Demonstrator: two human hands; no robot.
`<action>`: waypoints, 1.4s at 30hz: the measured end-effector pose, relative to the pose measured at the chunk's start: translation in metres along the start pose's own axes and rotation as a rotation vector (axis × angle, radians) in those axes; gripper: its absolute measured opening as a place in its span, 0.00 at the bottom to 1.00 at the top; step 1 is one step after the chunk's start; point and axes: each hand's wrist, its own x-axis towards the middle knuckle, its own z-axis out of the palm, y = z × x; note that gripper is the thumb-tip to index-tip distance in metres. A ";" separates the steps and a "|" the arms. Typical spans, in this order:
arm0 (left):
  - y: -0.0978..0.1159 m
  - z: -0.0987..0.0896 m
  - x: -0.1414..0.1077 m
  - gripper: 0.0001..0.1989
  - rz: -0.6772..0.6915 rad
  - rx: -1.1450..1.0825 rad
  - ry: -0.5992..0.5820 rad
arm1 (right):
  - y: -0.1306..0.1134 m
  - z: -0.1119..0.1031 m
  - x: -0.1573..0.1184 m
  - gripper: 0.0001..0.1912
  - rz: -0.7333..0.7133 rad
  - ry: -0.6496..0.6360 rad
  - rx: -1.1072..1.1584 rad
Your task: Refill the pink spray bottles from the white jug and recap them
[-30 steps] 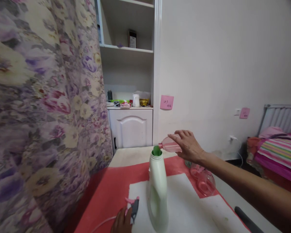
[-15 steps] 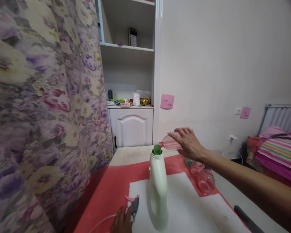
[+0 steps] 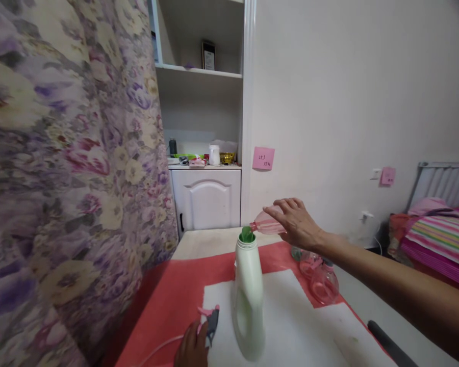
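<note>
A pale green jug (image 3: 248,300) with a hollow handle stands upright on white paper. Its open neck shows a green spout (image 3: 247,234). My right hand (image 3: 296,221) is closed around a clear pink bottle (image 3: 266,222), tipped nearly flat so that its mouth meets the green spout. At the lower left, my left hand (image 3: 193,346) grips what looks like a pink-and-grey trigger spray head (image 3: 211,323), with a thin pale tube (image 3: 160,348) running off to the left. Part of that hand is cut off by the bottom edge.
Several clear pink bottles (image 3: 325,285) stand right of the jug, under my right forearm. A dark grey rod-like thing (image 3: 390,344) lies at the lower right. Red sheeting (image 3: 168,290) covers the table. Behind are a white cabinet (image 3: 208,196) and a floral curtain (image 3: 80,178).
Almost nothing differs. The whole view has shifted very slightly, while both hands keep their holds and the pink bottle stays tipped at the green spout.
</note>
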 end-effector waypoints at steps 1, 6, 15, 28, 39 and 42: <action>0.000 0.000 0.000 0.21 -0.012 -0.010 -0.009 | 0.000 0.000 0.000 0.39 -0.001 -0.003 -0.005; 0.001 -0.006 0.004 0.21 -0.011 -0.024 -0.018 | -0.001 -0.002 0.002 0.38 -0.008 -0.003 -0.020; 0.003 -0.017 0.009 0.19 0.061 0.072 0.040 | 0.001 -0.001 0.003 0.39 -0.020 -0.014 -0.043; 0.005 -0.009 0.003 0.20 0.000 0.051 -0.028 | 0.001 -0.008 0.006 0.38 -0.041 -0.021 -0.044; 0.009 -0.014 0.005 0.22 -0.063 -0.004 -0.101 | 0.001 -0.013 0.010 0.38 -0.067 -0.027 -0.053; 0.010 -0.016 0.005 0.21 -0.056 -0.012 -0.063 | 0.000 -0.015 0.011 0.39 -0.076 -0.030 -0.059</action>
